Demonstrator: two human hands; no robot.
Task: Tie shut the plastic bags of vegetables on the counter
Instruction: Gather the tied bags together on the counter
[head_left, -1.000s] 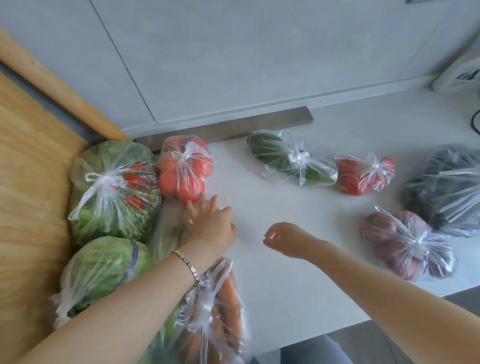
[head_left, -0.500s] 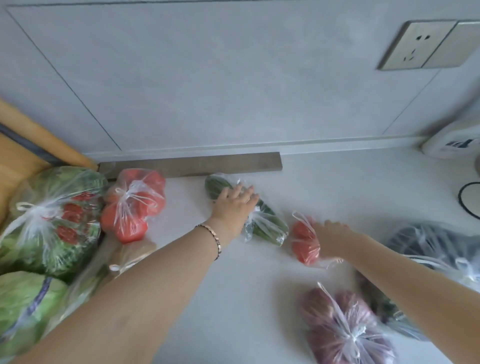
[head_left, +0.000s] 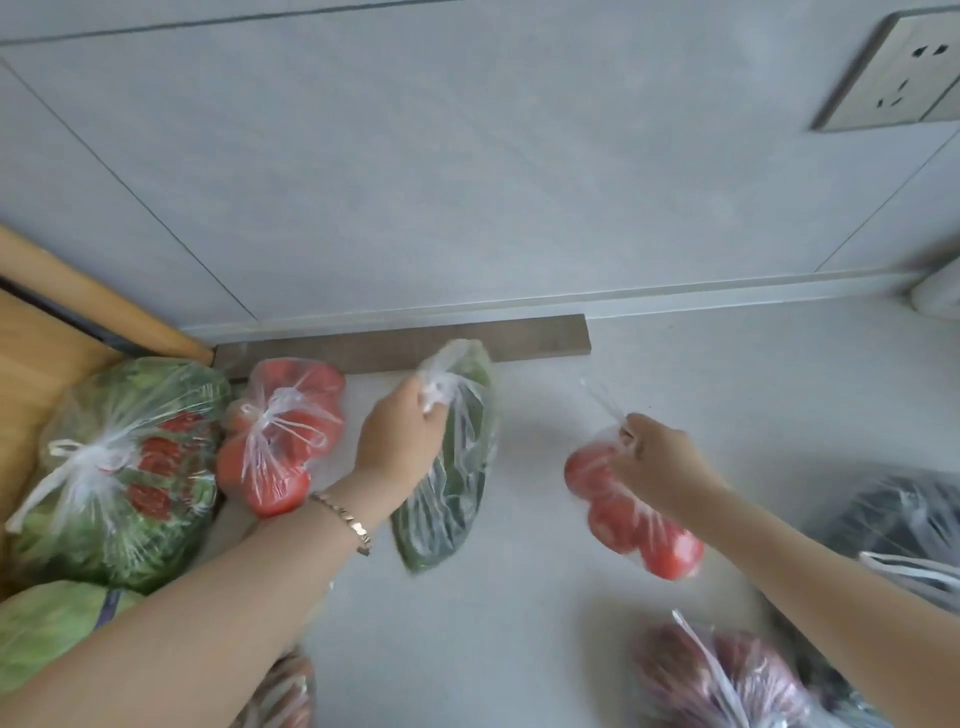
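My left hand (head_left: 400, 441) grips the knotted top of a clear bag of green vegetables (head_left: 452, 483), and the bag hangs lifted off the counter. My right hand (head_left: 657, 460) grips the knot of a small bag of tomatoes (head_left: 628, 519), which also hangs raised. To the left lie a tied bag of tomatoes (head_left: 280, 436) and a tied bag of leafy greens with red pieces (head_left: 124, 478). A tied bag of purple-red vegetables (head_left: 727, 680) sits at the bottom right.
A green cabbage bag (head_left: 47, 623) lies at the lower left by a wooden board (head_left: 31, 374). A dark vegetable bag (head_left: 904, 525) lies at the right edge. A brown strip (head_left: 530, 338) runs along the wall base. A wall socket (head_left: 898, 78) is at the upper right.
Both hands reached from the near counter to the far bags and closed round their knots. The green bag and the small tomato bag have been lifted off the counter.
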